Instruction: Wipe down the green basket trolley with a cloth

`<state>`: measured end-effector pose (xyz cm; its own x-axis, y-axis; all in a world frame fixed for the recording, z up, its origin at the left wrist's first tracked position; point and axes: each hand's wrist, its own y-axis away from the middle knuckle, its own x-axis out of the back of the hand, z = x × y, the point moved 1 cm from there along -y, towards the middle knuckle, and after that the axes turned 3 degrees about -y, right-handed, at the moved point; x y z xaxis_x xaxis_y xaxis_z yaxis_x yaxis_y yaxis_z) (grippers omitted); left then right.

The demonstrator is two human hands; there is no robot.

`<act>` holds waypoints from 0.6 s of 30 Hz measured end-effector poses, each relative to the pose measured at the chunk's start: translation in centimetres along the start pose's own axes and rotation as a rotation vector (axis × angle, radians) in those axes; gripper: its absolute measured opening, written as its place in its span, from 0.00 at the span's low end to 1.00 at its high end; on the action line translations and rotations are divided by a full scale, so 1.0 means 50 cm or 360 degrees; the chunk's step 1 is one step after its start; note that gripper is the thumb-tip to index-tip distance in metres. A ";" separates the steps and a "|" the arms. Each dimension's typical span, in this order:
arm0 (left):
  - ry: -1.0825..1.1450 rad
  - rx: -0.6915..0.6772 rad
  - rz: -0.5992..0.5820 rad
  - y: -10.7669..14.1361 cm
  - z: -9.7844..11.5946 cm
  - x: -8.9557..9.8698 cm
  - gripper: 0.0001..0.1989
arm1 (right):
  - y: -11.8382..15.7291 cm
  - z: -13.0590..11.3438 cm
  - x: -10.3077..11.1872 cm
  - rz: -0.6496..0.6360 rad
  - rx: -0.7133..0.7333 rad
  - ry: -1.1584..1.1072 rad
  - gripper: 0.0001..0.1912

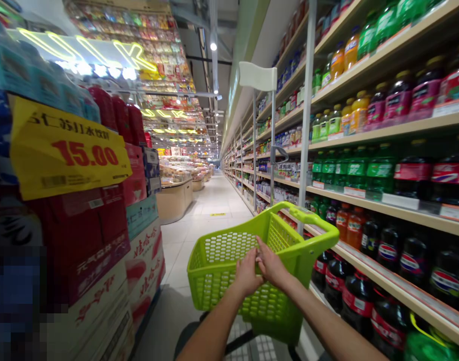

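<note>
A lime-green shopping cart [210,250] with perforated walls stands side-on in front of me. Its handle [321,230] points toward the shelves on the right. My left hand [248,271] and my right hand [270,261] meet in front of the cart's near rim, fingertips together. Both hands look closed, with the fingers pinched in toward each other. Whether they touch the rim, or have something small between them, is hidden by the fingers. Inside, the visible part of the basket shows only its perforated walls.
Shelves of soda bottles [387,168] line the right side. Stacked drink cartons [145,250] with a yellow price sign [69,148] rise close on the left. A tiled aisle [210,195] runs ahead past wooden display bins [175,198]. A grey-white ladder-like frame [257,76] stands by the shelves.
</note>
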<state>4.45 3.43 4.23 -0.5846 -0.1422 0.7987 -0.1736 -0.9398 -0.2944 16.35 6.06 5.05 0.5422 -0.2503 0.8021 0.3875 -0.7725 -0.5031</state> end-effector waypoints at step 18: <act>0.0453 0.0444 0.0833 -0.021 -0.152 0.043 0.20 | 0.010 0.008 0.054 0.0028 -0.0246 0.0454 0.18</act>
<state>-2.65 6.49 2.29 -0.7295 -0.5507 0.4057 0.3805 -0.8196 -0.4284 18.31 5.22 6.85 0.3084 -0.4009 0.8627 0.2503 -0.8407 -0.4801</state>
